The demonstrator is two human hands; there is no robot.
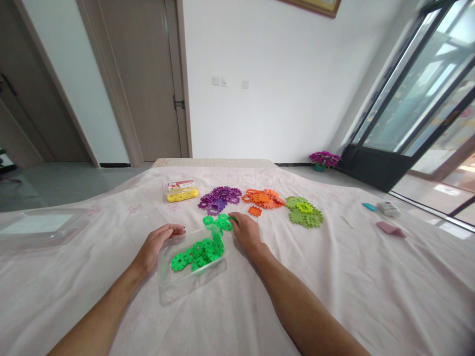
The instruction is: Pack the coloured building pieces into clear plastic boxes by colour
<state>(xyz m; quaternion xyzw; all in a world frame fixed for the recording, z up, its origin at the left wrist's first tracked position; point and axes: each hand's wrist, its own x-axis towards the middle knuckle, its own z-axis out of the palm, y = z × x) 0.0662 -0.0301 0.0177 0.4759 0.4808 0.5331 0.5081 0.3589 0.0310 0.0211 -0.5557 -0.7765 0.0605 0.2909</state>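
Left hand (pixel 155 246): we have it at the tub's left end, fingers bent and close together by the rim; we cannot tell whether they clasp it.
Right hand (pixel 246 232): our fingertips come nearly together at the edge of the loose discs (pixel 223 222); we cannot tell whether one is pinched.
Tub (pixel 166 277): clear, it sits in front of us, between our forearms.
Green discs (pixel 200 253): we see them heaped inside the tub, mostly toward its right end; the loose discs lie on the cloth (pixel 297 311) just beyond it.
Purple pile (pixel 222 194): beyond the loose discs.
Orange pile (pixel 264 199): just right of the purple, one orange square (pixel 255 211) nearer us.
Lime pile (pixel 306 218): right of the orange.
Yellow box (pixel 181 191): left of the purple, yellow pieces showing through its clear side.
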